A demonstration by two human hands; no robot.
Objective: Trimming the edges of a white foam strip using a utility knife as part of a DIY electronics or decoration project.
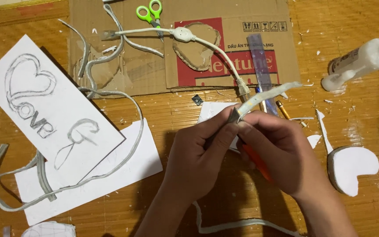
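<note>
Both hands' grip clamps the white flexible strip (264,97); the orange-handled blade (234,115) in the right hand (281,153) could slip toward the left hand (198,158).

Flexible pale strip (266,95), whitish-translucent, flat in section. Free end points up and to the right, ending near the lower end of the clear bluish ruler; tip looks cut roughly square. Slight upward curve along the visible length. A yellowish patch shows on the strip just above the grip point. Lower portion hidden inside the fingers. Craft knife (234,115): grey pointed blade tip exposed, touching the strip at the grip; orange handle (256,163) partly visible below the palm, the rest covered. Strip and knife are both held above the wooden floor, over a white paper scrap.
</note>
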